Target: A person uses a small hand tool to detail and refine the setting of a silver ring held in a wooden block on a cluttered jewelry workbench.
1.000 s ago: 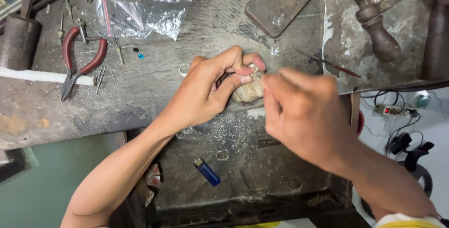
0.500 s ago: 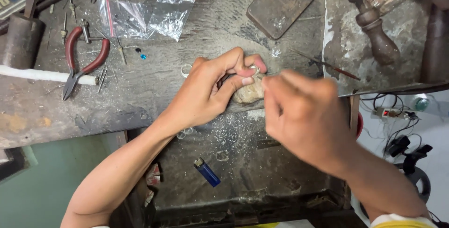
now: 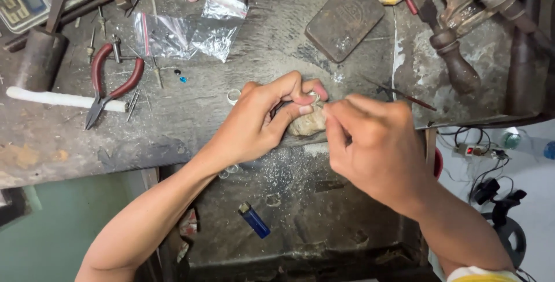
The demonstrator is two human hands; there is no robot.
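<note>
Left hand [image 3: 263, 120]: fingers pinching a small ring [image 3: 313, 98] against a pale lump [image 3: 306, 123]
Right hand [image 3: 370, 143]: fingertips pinched at the ring; blue lighter [image 3: 254, 220] below; red-handled pliers [image 3: 110, 85] far left

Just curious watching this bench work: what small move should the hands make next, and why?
Probably a short, light stroke of the right hand at the ring: the left hand pinches it against the pale bench peg, and the right fingertips already meet it.
</note>
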